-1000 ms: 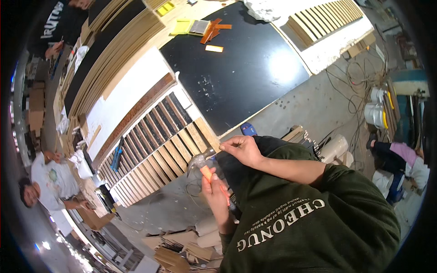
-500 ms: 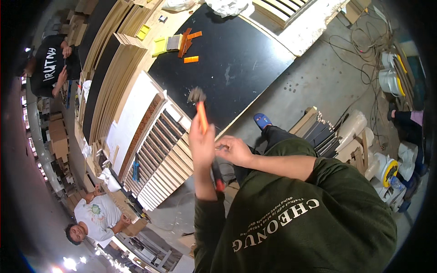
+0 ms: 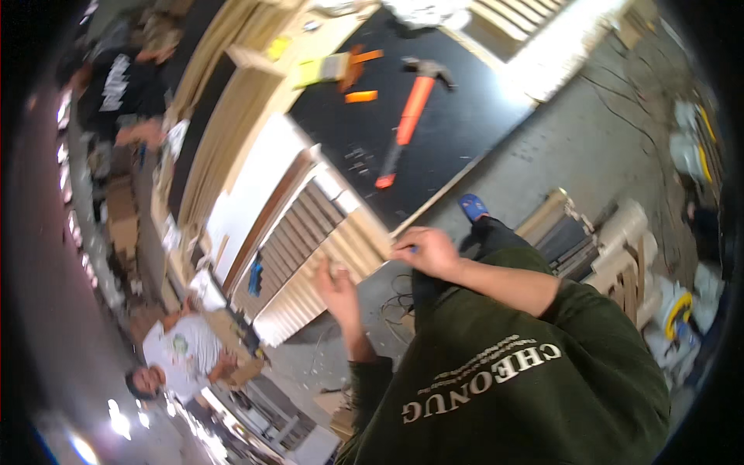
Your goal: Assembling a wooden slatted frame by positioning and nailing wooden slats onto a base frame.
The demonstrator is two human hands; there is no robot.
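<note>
**Inspector:** Head view, the only one on file. Your left hand (image 3: 339,288) is raised with the fingers loosely spread and nothing in it; it sits against the near end of the slatted wooden panel (image 3: 322,256). Your right hand (image 3: 425,252) is curled shut around something small at the panel's corner. I see a speck of blue between the fingers, but I cannot tell what it is.

**Operator:** And the hammer?

**Inspector:** The hammer (image 3: 409,116) lies flat on the black table (image 3: 457,132), well beyond your right hand and clear of both hands. Orange handle with a dark grip section, steel head at the far end. Near its head lie small orange and yellow pieces (image 3: 341,70).

**Operator:** State of the work?

**Inspector:** My judgement: the striking tool is set down and you are handling the panel's near corner by hand. The slats look seated in even rows, pale raw timber with dark gaps, a white board (image 3: 256,186) alongside. Whether the corner is finished, the blur does not let me say.
</note>
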